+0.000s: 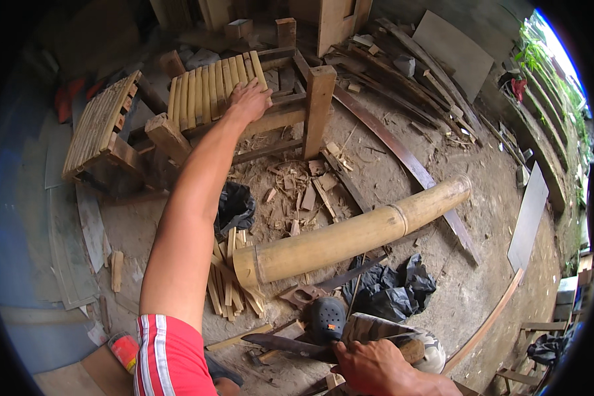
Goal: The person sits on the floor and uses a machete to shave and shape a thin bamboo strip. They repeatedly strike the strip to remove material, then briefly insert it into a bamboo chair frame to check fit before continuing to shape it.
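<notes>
My left arm reaches far forward, and my left hand (249,101) closes on the near end of the rightmost bamboo slat (257,71). That slat lies beside a row of bamboo slats (208,92) across a wooden frame (277,119) with thick posts. Close to my lap, my right hand (376,366) is wrapped around the handle of a large knife (290,344), its dark blade pointing left. Between the hands, a thick bamboo pole (330,237) lies at a slant on the ground. Its left end is by a pile of split bamboo sticks (228,280).
A finished-looking slatted piece (99,125) stands left of the frame. A handsaw (303,295) and black plastic bag (399,287) lie near my shoe (328,319). Wood scraps (303,188) litter the dirt floor. Boards (402,79) are piled at far right; a long plank (402,158) runs beneath the pole.
</notes>
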{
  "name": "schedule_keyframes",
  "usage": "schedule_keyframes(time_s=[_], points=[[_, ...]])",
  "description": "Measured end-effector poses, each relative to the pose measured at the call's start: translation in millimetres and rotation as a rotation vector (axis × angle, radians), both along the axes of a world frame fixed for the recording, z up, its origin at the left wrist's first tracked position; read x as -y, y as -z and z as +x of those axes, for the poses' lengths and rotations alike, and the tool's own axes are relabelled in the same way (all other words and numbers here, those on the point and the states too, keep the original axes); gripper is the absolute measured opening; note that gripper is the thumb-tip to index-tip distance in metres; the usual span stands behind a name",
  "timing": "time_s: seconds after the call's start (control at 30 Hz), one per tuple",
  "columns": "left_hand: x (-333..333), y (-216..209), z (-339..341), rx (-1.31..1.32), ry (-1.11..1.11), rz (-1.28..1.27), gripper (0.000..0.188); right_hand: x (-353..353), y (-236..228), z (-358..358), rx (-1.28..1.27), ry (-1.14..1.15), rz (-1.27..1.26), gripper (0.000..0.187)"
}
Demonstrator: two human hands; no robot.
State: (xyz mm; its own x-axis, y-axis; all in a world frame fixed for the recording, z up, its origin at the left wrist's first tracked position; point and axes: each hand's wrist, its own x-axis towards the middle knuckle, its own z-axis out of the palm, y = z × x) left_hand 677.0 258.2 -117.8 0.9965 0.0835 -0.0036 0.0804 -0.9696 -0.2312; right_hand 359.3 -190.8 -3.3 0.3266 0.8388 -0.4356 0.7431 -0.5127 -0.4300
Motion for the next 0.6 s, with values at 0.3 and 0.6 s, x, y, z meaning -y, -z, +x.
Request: schedule_keyframes(time_s=[0.3,0.6], points=[[-13,32,-1,0.141,-0.020,-0.335,0.053,-2,-8,0,-0.001,0.013,0.038,0.035],[8,20,-10,-0.007,-0.221,-0.247,0.076,-2,1,-6,0.027,0.014,0.055,0.034]])
